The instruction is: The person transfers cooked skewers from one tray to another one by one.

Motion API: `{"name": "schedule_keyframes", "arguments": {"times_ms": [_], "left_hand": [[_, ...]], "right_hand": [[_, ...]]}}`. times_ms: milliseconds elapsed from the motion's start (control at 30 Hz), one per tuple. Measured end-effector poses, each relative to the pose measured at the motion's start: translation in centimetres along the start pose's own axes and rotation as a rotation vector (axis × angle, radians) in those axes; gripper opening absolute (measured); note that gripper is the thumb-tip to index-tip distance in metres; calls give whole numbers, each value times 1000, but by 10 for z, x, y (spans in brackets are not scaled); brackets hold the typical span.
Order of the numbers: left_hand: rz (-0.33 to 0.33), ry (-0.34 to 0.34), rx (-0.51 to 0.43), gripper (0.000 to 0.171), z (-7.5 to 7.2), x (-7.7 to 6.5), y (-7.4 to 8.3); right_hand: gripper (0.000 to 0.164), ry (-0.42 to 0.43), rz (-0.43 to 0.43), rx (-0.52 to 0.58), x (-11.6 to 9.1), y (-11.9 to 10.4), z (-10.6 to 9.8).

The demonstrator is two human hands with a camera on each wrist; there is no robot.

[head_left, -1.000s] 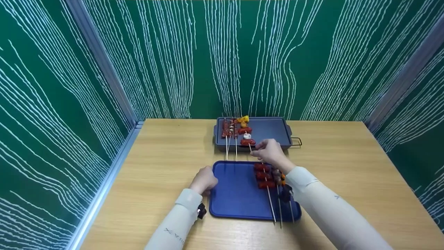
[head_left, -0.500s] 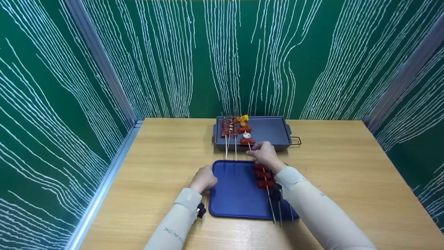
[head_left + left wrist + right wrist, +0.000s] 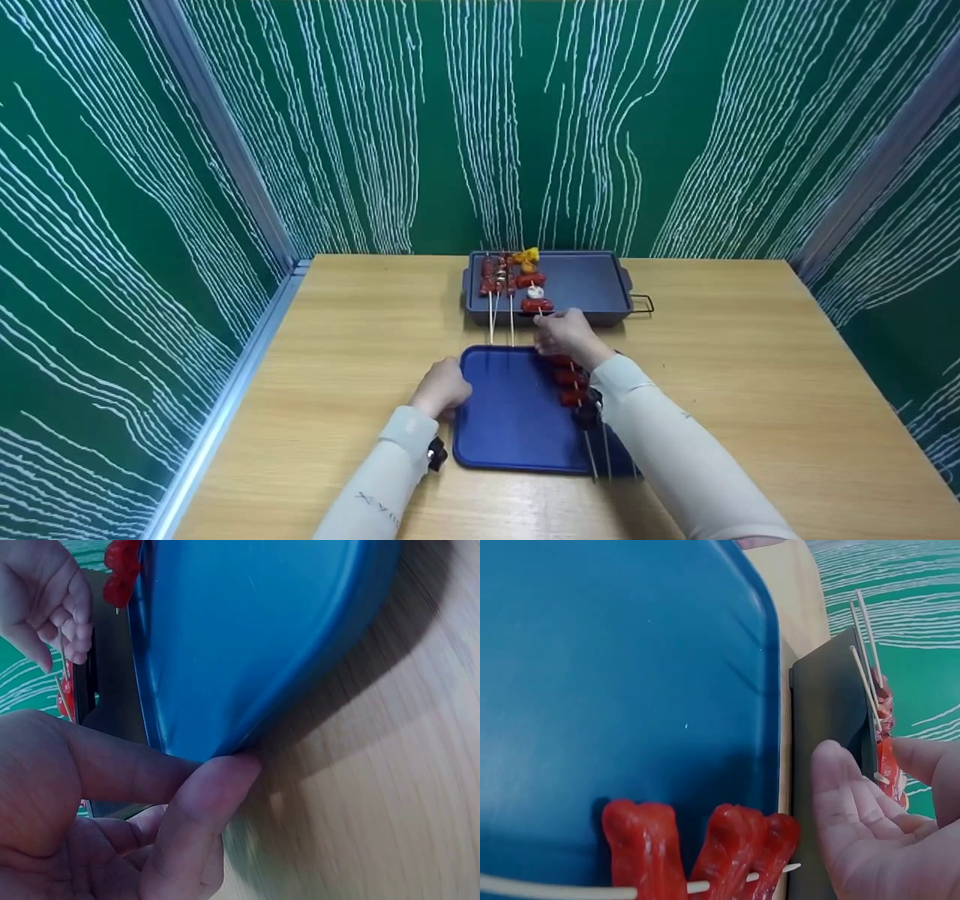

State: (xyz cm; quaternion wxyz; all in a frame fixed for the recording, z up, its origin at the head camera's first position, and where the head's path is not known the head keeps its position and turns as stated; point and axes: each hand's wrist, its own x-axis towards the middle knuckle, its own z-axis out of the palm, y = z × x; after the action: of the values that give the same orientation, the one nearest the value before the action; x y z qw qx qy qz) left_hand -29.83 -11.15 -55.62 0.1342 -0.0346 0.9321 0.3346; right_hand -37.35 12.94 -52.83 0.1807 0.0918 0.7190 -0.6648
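Note:
My left hand (image 3: 442, 386) pinches the left edge of a blue tray (image 3: 502, 420) between thumb and fingers, as the left wrist view shows. My right hand (image 3: 566, 334) is over the tray's far edge, around the stick end of a mixed skewer (image 3: 536, 305). Its thumb and fingers (image 3: 831, 772) stand apart, with the stick between them. That skewer has red sausage, white and yellow pieces and lies on a dark grill pan (image 3: 589, 281). A red sausage skewer (image 3: 572, 379) lies on the tray's right side. More sticks beside it are partly hidden by my right arm.
Several meat skewers (image 3: 489, 279) lie on the pan's left part, sticks pointing toward the tray. A wire handle (image 3: 643, 304) juts from the pan's right side. Behind the wooden table (image 3: 360, 315) stands a green wall (image 3: 435, 150) with white lines.
My right hand has shifted slightly left along the mixed skewer's stick, its fingers now apart. The skewer lies where it was on the pan. My left hand stays on the tray.

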Motion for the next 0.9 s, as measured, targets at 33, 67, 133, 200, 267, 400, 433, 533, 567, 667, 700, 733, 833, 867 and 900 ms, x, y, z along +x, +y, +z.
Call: {"name": "schedule_keyframes", "arguments": {"times_ms": [33, 67, 133, 200, 267, 400, 433, 533, 567, 667, 700, 733, 833, 867, 900], "left_hand": [[-3, 1, 2, 27, 0, 0, 0], [-3, 3, 6, 27, 0, 0, 1], [-4, 7, 9, 25, 0, 0, 1], [0, 11, 15, 24, 1, 0, 1], [1, 14, 19, 23, 1, 0, 1], [6, 16, 21, 21, 1, 0, 1], [8, 18, 18, 21, 1, 0, 1], [14, 16, 1, 21, 0, -1, 1], [15, 17, -5, 21, 0, -1, 1], [12, 16, -9, 20, 0, -1, 1], [9, 15, -6, 20, 0, -1, 1], [6, 16, -5, 20, 0, -1, 1], [-19, 3, 5, 22, -1, 0, 2], [-27, -2, 9, 23, -1, 0, 2], [-34, -7, 11, 25, -1, 0, 2]], "right_hand": [[17, 2, 7, 11, 1, 0, 0], [17, -1, 13, 17, 2, 0, 0], [16, -8, 23, 40, 3, 1, 0], [14, -18, 28, 62, 4, 1, -1], [12, -35, 29, 78, 4, 1, -2], [13, -64, 27, 104, 5, 0, -4], [13, -71, 25, 108, 5, 0, -4], [14, -84, 21, 111, 6, -1, -6], [14, -88, 20, 109, 6, -2, -6], [17, -101, 20, 98, 5, -3, -7], [17, -104, 21, 96, 6, -4, -7], [18, -106, 22, 93, 6, -4, -6], [18, -100, 32, 90, 6, -5, -5], [18, -95, 36, 90, 7, -5, -4], [18, -92, 41, 92, 7, -5, -4]]}}
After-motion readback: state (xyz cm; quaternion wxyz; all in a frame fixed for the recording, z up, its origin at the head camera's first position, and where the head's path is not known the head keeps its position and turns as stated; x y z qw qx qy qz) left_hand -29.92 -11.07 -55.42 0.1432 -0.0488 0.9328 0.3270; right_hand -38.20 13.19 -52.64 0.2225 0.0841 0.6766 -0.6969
